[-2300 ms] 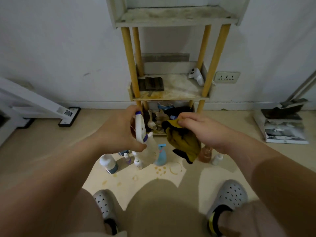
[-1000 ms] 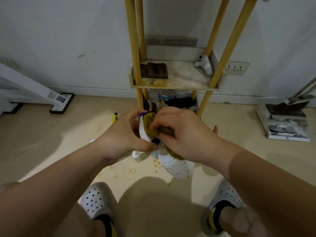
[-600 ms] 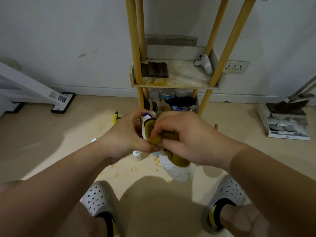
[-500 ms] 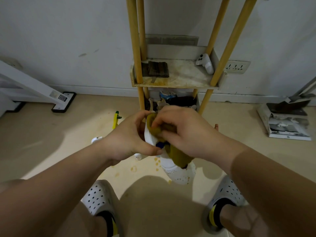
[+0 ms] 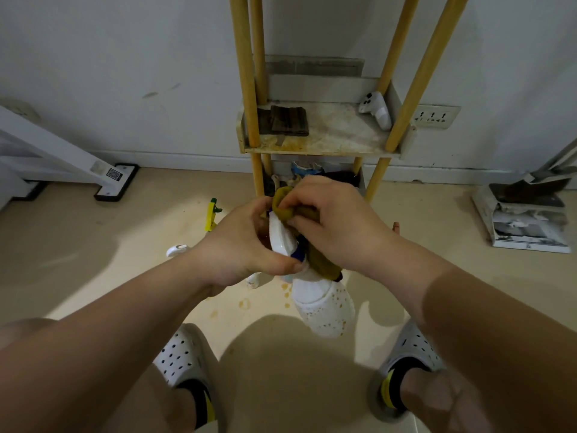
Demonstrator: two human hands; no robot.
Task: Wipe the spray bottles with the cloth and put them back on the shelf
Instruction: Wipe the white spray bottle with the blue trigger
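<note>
The bottle (image 5: 323,304) is hanging tilted in mid-air above the floor, on the near side of the shelf (image 5: 321,150). The left hand (image 5: 240,245) is gripping its spray head, thumb and fingers curled round it. The right hand (image 5: 334,228) is pinching the cloth (image 5: 320,260) against the neck. The speckled plastic is probably handling light, stiff and somewhat slick, so the narrow neck is looking like the surest hold.

Against wall (image 5: 125,57): shelf (image 5: 321,150), controller (image 5: 376,110) on its right end. Before it: spray bottle (image 5: 323,304) between left hand (image 5: 237,245), right hand (image 5: 331,226); cloth (image 5: 321,260) atop.
</note>
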